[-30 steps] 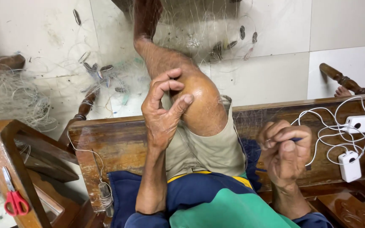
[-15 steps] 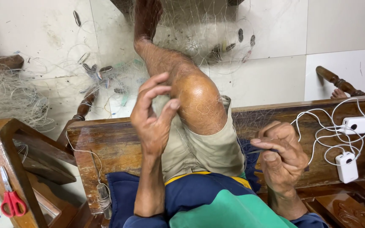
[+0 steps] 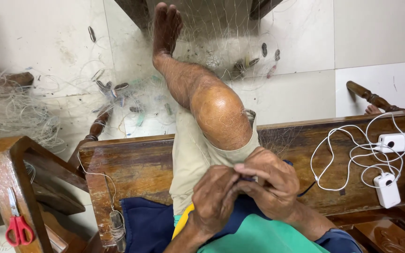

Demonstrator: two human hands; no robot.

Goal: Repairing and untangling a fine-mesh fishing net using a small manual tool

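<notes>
White tiled floor fills the upper view; fine fishing net spreads over it, dotted with small dark weights, with a looser heap of net at the far left. Wooden surface runs across the middle, dark and worn. The person sits on it, one bare leg stretched out over the edge, foot resting on the floor under the net, knee bent upward. A blue cloth lies on the surface just beside the thigh.

Both hands meet just below the knee, touching each other. Left hand: fingers curled closed, pinching toward the right. Right hand: closed around a small dark tool, mostly hidden; its kind cannot be told. Net strands at the fingers are too fine to confirm.

Two white power banks with a tangled white cable lie on the surface to the right. Red-handled scissors hang on a wooden frame at the lower left.
</notes>
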